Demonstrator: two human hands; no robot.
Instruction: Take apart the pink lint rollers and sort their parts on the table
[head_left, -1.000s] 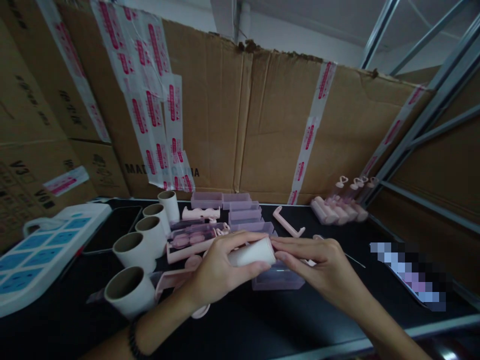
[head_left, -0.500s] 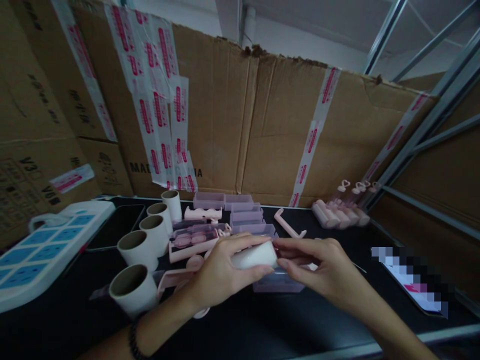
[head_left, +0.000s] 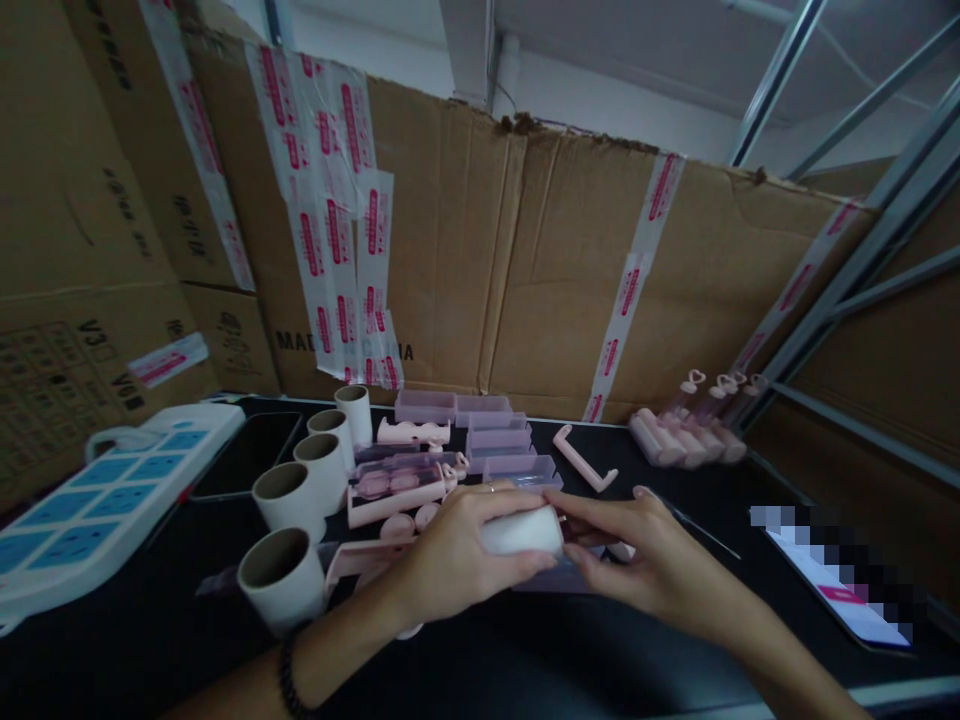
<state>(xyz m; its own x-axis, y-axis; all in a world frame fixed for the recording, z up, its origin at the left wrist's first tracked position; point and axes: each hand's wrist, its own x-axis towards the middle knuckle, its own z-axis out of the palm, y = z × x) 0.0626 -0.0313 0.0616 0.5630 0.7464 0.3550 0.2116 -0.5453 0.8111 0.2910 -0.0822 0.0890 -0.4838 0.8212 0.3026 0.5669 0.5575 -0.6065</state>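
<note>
Cardboard boxes (head_left: 525, 270) patched with pink-printed tape wall in a dim black table (head_left: 525, 660), seen from the worker's own head.

Both hands meet just above the table's middle. The left hand (head_left: 457, 555) is curled around a white roll (head_left: 523, 530), thumb under and fingers over, so only the roll's right end shows. The roll lies on its side, its long axis running left to right, level with the table. The right hand (head_left: 652, 560) comes in from the right, thumb and forefinger drawn together in a pinch at that exposed end; whether they grip something small there cannot be told. So the roll sits inside the left hand and just left of the right fingertips, touching or nearly so.

Directly beneath the hands lies a clear lilac case (head_left: 555, 580), partly hidden. Left of the hands stands a row of open-ended paper tubes (head_left: 289, 495), the nearest close to the left wrist, which wears a dark bracelet (head_left: 289, 680). Behind the hands are pink handles (head_left: 390, 495) and stacked lilac trays (head_left: 499, 435). One loose pink handle piece (head_left: 581, 458) lies further back and right. Finished rollers (head_left: 686, 435) rest at the far right, well apart. A white power strip (head_left: 97, 500) fills the left edge; a phone (head_left: 847, 590) lies at right.
</note>
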